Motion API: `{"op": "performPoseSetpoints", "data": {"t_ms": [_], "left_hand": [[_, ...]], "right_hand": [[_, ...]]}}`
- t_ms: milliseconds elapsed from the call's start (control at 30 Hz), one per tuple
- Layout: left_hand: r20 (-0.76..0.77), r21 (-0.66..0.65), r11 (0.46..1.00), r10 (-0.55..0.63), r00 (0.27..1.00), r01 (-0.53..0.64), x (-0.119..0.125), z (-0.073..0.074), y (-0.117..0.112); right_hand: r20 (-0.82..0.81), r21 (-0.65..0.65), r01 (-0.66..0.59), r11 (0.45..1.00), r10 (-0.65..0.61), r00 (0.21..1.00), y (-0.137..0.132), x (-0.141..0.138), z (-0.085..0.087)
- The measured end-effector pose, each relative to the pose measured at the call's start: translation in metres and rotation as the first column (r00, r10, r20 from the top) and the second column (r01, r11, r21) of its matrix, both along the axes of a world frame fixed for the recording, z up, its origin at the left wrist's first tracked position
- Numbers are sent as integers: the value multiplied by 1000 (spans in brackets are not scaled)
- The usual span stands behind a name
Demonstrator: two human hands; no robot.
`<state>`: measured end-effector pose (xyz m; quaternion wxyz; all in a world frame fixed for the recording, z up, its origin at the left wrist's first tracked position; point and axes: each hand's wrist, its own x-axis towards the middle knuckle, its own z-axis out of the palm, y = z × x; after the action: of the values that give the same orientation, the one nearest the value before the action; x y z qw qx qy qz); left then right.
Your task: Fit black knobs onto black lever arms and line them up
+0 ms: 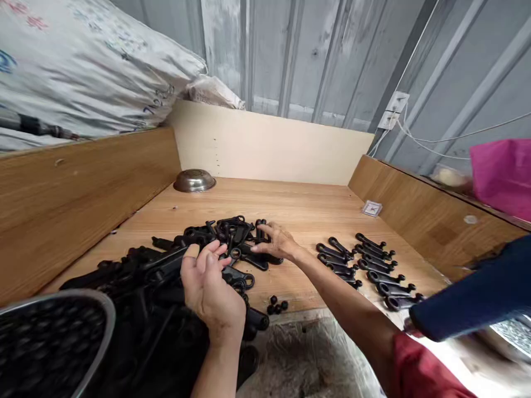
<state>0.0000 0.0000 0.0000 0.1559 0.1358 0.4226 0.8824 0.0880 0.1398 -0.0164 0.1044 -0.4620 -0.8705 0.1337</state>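
Upturned metal bowl (194,181) near left board (91,202); printed white sack (95,61) above; pink bag (504,179), wall sockets (393,110) at right.

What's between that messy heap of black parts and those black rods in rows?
In the head view, the person's right forearm passes over brown wooden tabletop, with several small round black balls near the front edge.

Wd bench (286,200) holds blk parts pile (155,271), parts rows (375,266), balls (277,307), bowl (194,181).

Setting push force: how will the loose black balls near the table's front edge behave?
The black balls would probably roll: round, on a flat tabletop. With its front edge near, one may drop off. They're small, so likely light.
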Motion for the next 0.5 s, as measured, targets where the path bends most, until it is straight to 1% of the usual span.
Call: {"op": "performPoseSetpoints", "data": {"t_ms": [100, 200, 267, 367, 433, 500], "left_hand": [[1, 23, 999, 22, 1000, -22, 0, 1, 1], [3, 21, 1000, 11, 1000, -11, 1, -1, 2], [7, 30, 1000, -4, 1000, 4, 1, -3, 1], [16, 48, 999, -9, 1000, 8, 1, -2, 0], [29, 56, 998, 0, 1000, -2, -1, 0, 0], [48, 75, 997, 28, 998, -32, -5, 2, 0]], "right_hand": [[6, -20, 115, 993, -115, 993, 18, -23, -7], [63, -67, 171, 983, -167, 984, 21, -39, -16], [90, -75, 162, 984, -155, 984, 12, -46, -23], [66, -54, 125, 991, -122, 990, -15, -54, -30], [35, -55, 116, 992, -114, 993, -33, -60, -32], [-2, -76, 118, 990, -118, 993, -46, -64, -31]]}}
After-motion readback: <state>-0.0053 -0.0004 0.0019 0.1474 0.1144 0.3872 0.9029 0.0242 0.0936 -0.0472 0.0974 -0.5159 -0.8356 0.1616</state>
